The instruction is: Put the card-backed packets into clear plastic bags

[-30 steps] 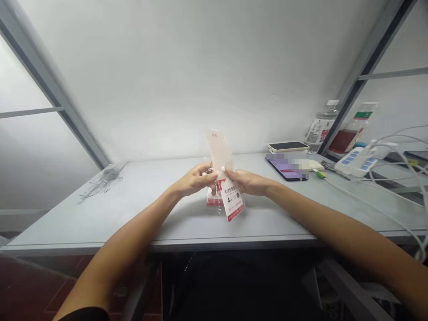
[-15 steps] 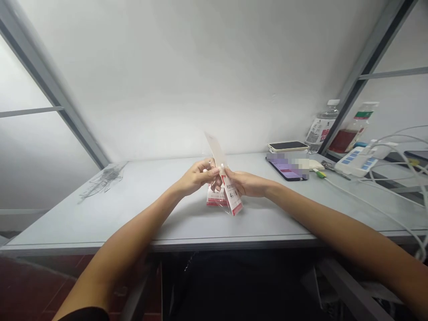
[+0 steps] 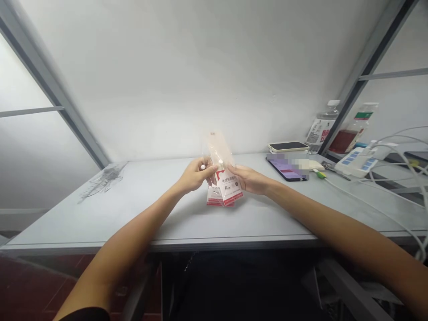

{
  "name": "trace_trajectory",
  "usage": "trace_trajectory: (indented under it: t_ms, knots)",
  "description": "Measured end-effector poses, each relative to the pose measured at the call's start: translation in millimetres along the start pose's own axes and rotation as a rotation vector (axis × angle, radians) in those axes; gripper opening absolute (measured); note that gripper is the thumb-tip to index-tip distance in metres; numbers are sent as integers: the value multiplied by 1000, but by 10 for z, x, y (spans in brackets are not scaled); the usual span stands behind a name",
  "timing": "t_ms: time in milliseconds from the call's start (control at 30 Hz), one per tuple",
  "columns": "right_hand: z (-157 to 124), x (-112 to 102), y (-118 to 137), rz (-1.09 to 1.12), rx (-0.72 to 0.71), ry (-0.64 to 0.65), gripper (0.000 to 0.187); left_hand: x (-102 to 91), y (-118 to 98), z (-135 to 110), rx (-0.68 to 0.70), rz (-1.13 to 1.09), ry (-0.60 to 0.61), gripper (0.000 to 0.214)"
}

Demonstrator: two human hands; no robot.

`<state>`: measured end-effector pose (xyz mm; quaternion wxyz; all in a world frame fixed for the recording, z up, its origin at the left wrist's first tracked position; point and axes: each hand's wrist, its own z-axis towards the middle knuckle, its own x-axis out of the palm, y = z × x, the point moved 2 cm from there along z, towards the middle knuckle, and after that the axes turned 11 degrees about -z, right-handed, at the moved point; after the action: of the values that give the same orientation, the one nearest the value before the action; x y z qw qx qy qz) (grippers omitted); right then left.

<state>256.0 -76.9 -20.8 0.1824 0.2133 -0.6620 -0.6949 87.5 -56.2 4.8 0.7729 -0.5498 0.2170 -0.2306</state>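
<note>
My left hand [image 3: 194, 176] and my right hand [image 3: 249, 179] meet over the middle of the grey table [image 3: 167, 214]. Between them they pinch a clear plastic packet [image 3: 224, 171] with a red and white label and a pale card inside. The packet stands nearly upright, its lower edge close to more red and white packets [image 3: 216, 199] lying on the table. My left fingers are curled on the packet's left side. My right thumb and fingers grip its right side.
A bundle of thin clear strips [image 3: 102, 180] lies at the table's far left. At the far right are a dark phone [image 3: 288, 169], a pale device [image 3: 288, 146], two bottles [image 3: 323, 125], a white power strip [image 3: 359, 160] and white cables [image 3: 384, 209].
The packet has turned from edge-on to face me again and has come lower, down by the packets on the table. Both hands stayed in place.
</note>
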Motion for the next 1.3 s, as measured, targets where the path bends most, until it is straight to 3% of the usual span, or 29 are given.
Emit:
trace_trajectory:
  t_ms: [200,367,600,900,1133,1300]
  knots:
    - [28,-122,-76,-134,-15,-291,40,-65,52,22,-45,194,-157,31]
    - [3,-142,-44,-206,-53,-307,44,-35,35,29,-34,104,-87,33]
    - [-10,-147,1,-307,-124,-364,42,-35,28,24,-48,102,-85,35]
    - [-55,-145,11,-726,-225,-524,34,-76,87,48,-59,215,-119,37]
    - [-51,-143,24,-706,-262,-512,35,-84,103,38,-59,193,-109,37]
    - [-32,-168,3,-639,-322,-534,38,-53,44,9,-1,45,-31,34]
